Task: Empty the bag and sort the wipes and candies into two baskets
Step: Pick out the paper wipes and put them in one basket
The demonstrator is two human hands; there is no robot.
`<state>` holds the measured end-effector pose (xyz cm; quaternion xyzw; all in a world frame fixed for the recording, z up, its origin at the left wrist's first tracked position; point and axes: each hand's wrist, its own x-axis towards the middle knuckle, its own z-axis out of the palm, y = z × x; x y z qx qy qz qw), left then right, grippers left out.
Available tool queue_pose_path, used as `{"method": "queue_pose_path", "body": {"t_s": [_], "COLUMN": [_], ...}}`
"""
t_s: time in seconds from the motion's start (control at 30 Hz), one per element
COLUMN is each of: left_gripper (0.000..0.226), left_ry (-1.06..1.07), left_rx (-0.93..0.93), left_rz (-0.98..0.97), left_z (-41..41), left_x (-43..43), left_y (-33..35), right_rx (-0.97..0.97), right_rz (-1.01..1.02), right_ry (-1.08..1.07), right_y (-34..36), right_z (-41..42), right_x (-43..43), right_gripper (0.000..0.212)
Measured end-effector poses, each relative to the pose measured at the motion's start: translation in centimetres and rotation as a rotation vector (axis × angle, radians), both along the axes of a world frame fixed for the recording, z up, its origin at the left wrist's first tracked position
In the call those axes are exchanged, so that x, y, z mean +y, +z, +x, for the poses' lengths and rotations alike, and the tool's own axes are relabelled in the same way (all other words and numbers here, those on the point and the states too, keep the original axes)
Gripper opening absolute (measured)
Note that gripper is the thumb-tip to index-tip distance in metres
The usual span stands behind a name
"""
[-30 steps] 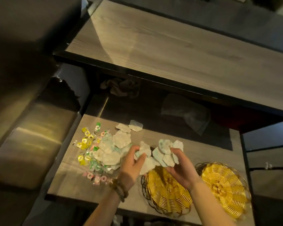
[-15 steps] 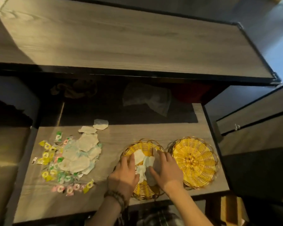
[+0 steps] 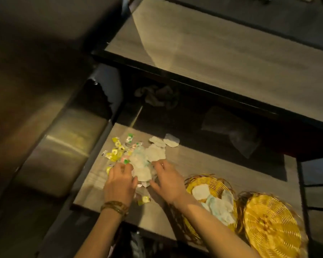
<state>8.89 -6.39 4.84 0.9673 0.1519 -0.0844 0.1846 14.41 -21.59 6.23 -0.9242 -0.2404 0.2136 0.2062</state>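
A pile of pale wipe packets (image 3: 146, 161) lies on the low wooden shelf (image 3: 203, 164), with small yellow, green and pink candies (image 3: 117, 151) scattered at its left. My left hand (image 3: 119, 181) and my right hand (image 3: 166, 181) rest on the near side of the pile, fingers spread over the wipes; whether they grip any is hidden. The nearer yellow wicker basket (image 3: 199, 181) holds several wipes (image 3: 218, 205). The second yellow basket (image 3: 272, 228) at the right has nothing in it. A clear plastic bag (image 3: 231, 131) lies flat in the shadow behind.
A large wooden tabletop (image 3: 222, 58) overhangs the back of the shelf. A crumpled dark cloth (image 3: 157, 97) sits under it. Two loose wipes (image 3: 164, 142) lie behind the pile. A metal surface (image 3: 63, 149) borders the shelf on the left.
Both hands carried wipes to the nearer basket, left them in it, and moved back left onto the pile. The camera view swung left as well.
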Motion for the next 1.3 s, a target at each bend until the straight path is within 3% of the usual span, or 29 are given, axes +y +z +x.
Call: {"method": "queue_pose_path", "body": {"t_s": [0.13, 0.23, 0.4, 0.5, 0.63, 0.73, 0.8, 0.9, 0.97, 1.03, 1.17, 1.3], "left_gripper": [0.042, 0.036, 0.040, 0.057, 0.056, 0.052, 0.049, 0.042, 0.042, 0.047, 0.044, 0.044], "left_ry": [-0.038, -0.048, -0.069, -0.073, -0.037, -0.048, -0.093, -0.194, -0.216, -0.211, -0.196, -0.154], "left_rx": [-0.067, -0.054, -0.122, -0.109, -0.087, -0.096, -0.027, 0.098, 0.091, 0.088, 0.178, 0.155], "left_rz": [-0.045, -0.079, -0.143, -0.132, -0.136, -0.127, -0.053, 0.034, 0.074, 0.108, 0.023, -0.021], "left_z": [1.6, 2.4, 2.1, 2.2, 3.3, 4.7, 5.6, 5.7, 5.7, 5.8, 5.9, 6.1], "left_x": [2.1, 2.4, 1.9, 1.3, 1.0, 0.6, 0.3, 0.0, 0.0, 0.0, 0.2, 0.7], "left_y": [-0.6, -0.4, -0.9, -1.0, -0.7, -0.3, -0.4, -1.0, -1.1, -0.9, -1.9, -1.8], "right_rx": [-0.035, -0.093, -0.044, 0.123, 0.645, 0.729, 0.603, 0.224, 0.089, 0.096, 0.104, 0.042], "right_rz": [-0.141, -0.146, 0.105, 0.345, 0.804, 0.951, 0.815, 0.299, 0.059, -0.036, -0.199, -0.172], "right_ry": [0.132, 0.137, -0.056, -0.300, -0.864, -1.144, -1.130, -0.702, -0.411, -0.233, -0.196, -0.203], "right_y": [-1.5, -2.4, -2.8, -2.7, -0.9, 0.4, 0.5, -0.5, -0.9, -1.3, -2.5, -2.9], "right_z": [1.8, 2.0, 2.4, 2.9, 4.2, 5.7, 6.2, 6.2, 6.2, 6.1, 5.8, 6.0], "right_x": [2.1, 1.6, 1.0, 0.9, 0.5, -0.7, -1.4, -1.4, -0.4, 0.7, 1.9, 1.9], "right_gripper": [0.073, 0.056, 0.027, 0.017, 0.021, 0.022, 0.018, 0.027, 0.041, 0.046, 0.063, 0.046]}}
